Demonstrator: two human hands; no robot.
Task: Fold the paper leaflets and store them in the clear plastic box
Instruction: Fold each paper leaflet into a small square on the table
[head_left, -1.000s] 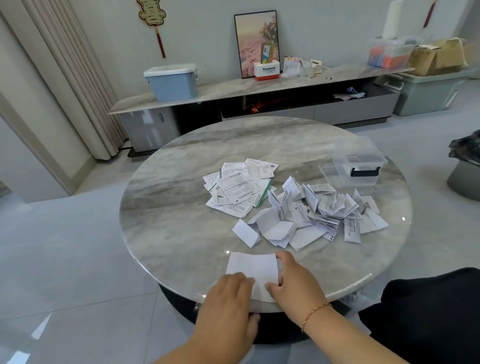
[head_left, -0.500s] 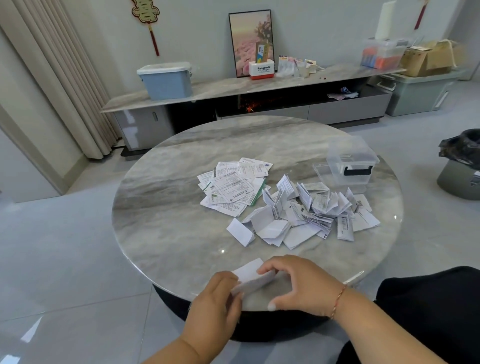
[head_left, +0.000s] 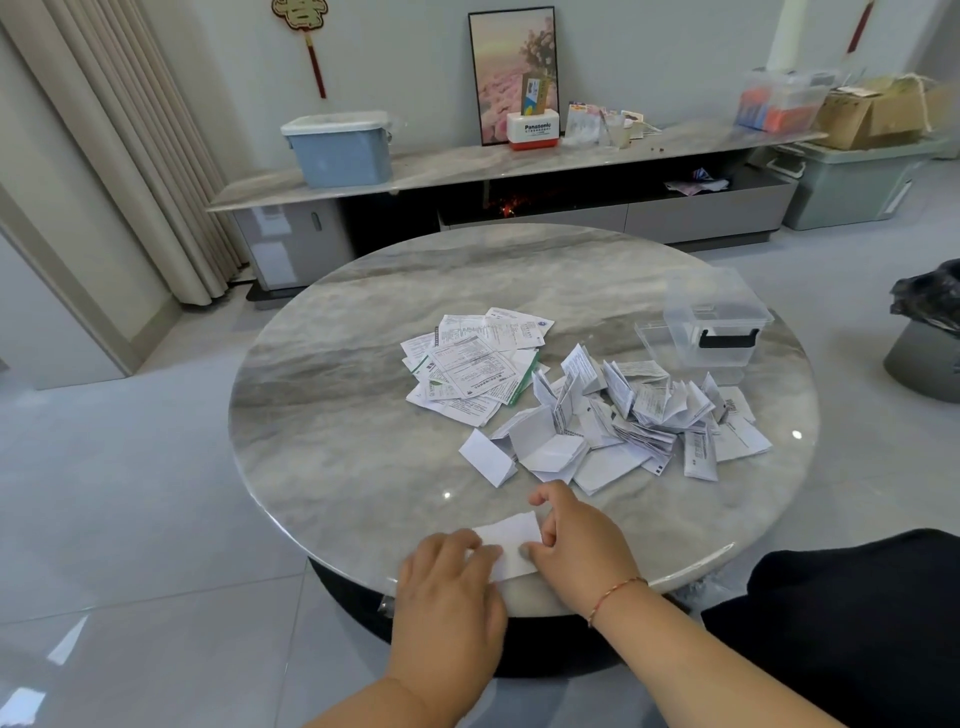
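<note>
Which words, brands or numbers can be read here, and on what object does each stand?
"Panasonic": on the white and red box on the long sideboard.
Print on the flat leaflets and the folded leaflets: too small to read.
Card above the box: blurred.

On the desk (head_left: 337, 467), the flat leaflets (head_left: 472, 364) lie at the middle, with the folded leaflets (head_left: 623, 421) just right of them. The clear box (head_left: 711, 327) stands behind those, near the right edge. One leaflet (head_left: 511, 543) lies at the near edge.
</note>
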